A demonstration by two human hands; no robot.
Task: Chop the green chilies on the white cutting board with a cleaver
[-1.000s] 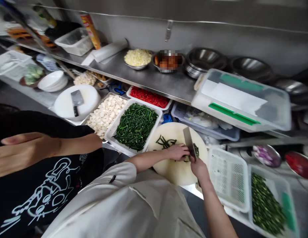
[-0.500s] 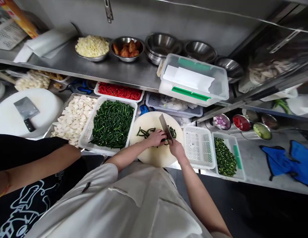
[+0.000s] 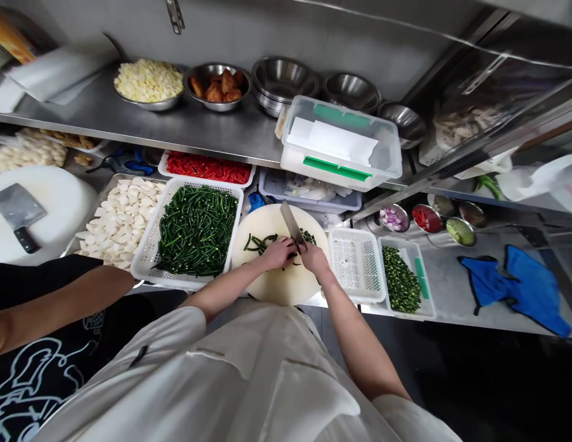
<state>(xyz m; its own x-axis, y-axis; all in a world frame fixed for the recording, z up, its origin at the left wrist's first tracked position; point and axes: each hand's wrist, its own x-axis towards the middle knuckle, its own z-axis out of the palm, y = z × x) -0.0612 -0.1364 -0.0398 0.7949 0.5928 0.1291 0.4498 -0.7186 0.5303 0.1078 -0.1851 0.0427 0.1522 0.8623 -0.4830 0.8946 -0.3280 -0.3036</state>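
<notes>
My right hand (image 3: 315,260) is closed round the handle of a cleaver (image 3: 293,224), whose blade stands edge-down on a round white cutting board (image 3: 277,291). Right beside the blade, my left hand (image 3: 281,253) presses with curled fingers on long green chilies (image 3: 257,244); their ends stick out to its left. A small heap of chopped chili (image 3: 308,236) lies on the far side of the blade. Left of the board is a white basket (image 3: 142,261) full of whole green chilies (image 3: 198,230). On the right sit a white basket (image 3: 357,264) and a tub of chopped chilies (image 3: 400,282).
A person's arm (image 3: 64,304) reaches in at the left, near another board (image 3: 69,202) with a cleaver (image 3: 19,212). Sliced white pieces (image 3: 124,224) fill a tray. Behind runs a steel shelf (image 3: 212,138) with bowls and a clear box (image 3: 341,144). Blue cloths (image 3: 534,288) lie right.
The whole view has shifted, so things appear further left. Both hands stay at the board, with the cleaver still against the chilies beside my left fingers.
</notes>
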